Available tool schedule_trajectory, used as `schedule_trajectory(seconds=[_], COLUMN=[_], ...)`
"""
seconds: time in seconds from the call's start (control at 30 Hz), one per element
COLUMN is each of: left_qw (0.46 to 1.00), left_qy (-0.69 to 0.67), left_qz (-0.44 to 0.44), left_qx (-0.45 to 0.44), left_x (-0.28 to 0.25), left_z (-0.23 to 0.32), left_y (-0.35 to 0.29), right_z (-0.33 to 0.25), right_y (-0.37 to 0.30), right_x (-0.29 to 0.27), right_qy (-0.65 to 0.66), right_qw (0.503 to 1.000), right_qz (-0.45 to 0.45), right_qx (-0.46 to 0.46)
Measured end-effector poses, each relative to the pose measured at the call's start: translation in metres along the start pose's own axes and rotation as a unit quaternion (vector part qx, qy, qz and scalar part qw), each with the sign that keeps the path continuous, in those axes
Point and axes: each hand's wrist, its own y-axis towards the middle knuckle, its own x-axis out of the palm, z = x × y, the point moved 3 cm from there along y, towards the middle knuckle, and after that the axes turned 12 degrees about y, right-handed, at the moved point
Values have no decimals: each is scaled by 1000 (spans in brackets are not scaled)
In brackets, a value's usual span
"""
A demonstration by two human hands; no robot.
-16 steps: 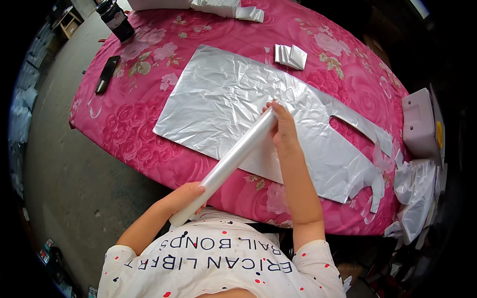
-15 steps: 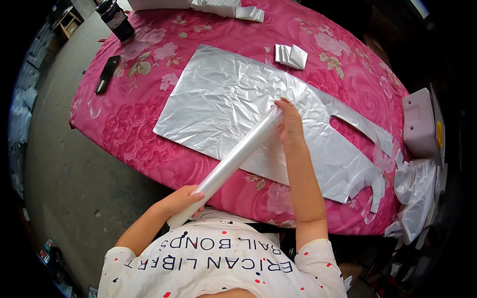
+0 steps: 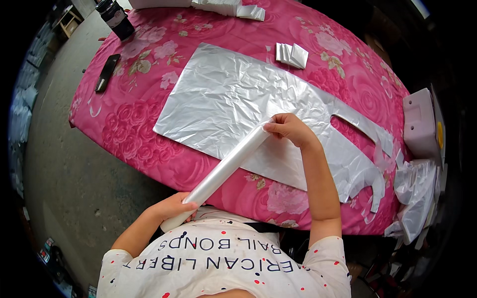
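Note:
A long, narrow strip of folded plastic sheet [image 3: 226,166], white and glossy, slants from my waist up over the table. My left hand [image 3: 175,204] is closed around its near end, thumb on top. At the far end, my right hand [image 3: 290,129] pinches the corner between thumb and bent fingers. Beneath the strip lies a flat, crinkled, silvery plastic apron [image 3: 223,84], with a curved cutout and strap-like ends toward the right. Whether it is one layer or a pile, I cannot tell.
A pink flowered cloth [image 3: 136,131] covers the table. Small folded white packets [image 3: 292,54] lie beyond the apron, with more packets [image 3: 226,8] at the far edge. A dark bottle [image 3: 115,20] and black phone [image 3: 107,73] are left; a pale box [image 3: 421,121] and crumpled plastic [image 3: 415,193] right.
My right hand has drawn back toward me and turned, its fingers now bent in a pinch at the strip's far end. The strip's far end has come nearer and lower; my left hand shifted slightly left.

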Motion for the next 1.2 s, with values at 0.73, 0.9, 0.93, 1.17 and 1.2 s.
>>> schedule_trajectory(seconds=[0.73,0.9,0.93,1.17,1.2], left_qw=[765,620,566,504,503], left_qy=[610,691,679,692,700], left_qz=[43,179,221,41,34], left_qx=[203,326,413,516,505], left_x=[-27,0,4,42,43], left_z=[144,200,200,144,139], left_y=[9,60,70,97,100], right_z=[-9,-16,-19,-21,-19], right_y=[2,22,24,35,36], right_x=[-120,-110,-109,-113,-118], right_qy=[-102,-141,-147,-157,-150], right_qw=[959,963,963,974,976], right_qz=[218,182,177,143,138], right_qx=[-149,-142,-139,-82,-79])
